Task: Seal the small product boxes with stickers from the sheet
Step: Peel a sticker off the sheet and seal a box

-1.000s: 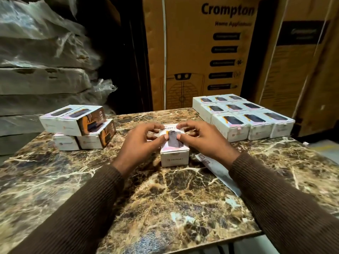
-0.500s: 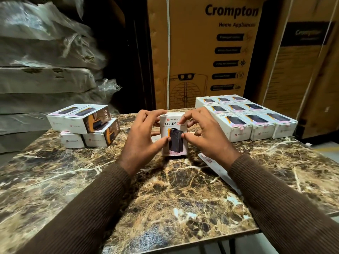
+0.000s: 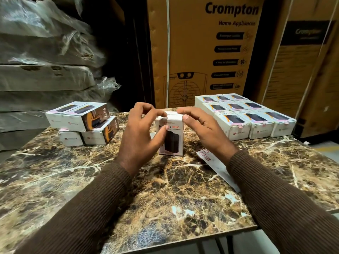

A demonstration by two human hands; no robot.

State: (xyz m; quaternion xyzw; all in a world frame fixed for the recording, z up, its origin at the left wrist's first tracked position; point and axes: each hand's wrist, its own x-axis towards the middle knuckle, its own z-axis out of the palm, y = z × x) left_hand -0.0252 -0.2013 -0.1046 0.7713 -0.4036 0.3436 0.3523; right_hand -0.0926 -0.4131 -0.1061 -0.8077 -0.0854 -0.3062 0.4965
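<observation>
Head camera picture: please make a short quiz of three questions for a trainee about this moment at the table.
1. True or false: the box between the hands stands upright on the marble table.
2. Where does the sticker sheet lie? A) on the stack of boxes at the left; B) flat on the table, partly under the right forearm; C) on top of the box that is held.
3. Fill in: the printed front of the held box reads "... 20K", and the left hand's thumb covers part of the ______.

Key
1. True; the left hand and the right hand both grip its top end.
2. B.
3. Word before it.
</observation>
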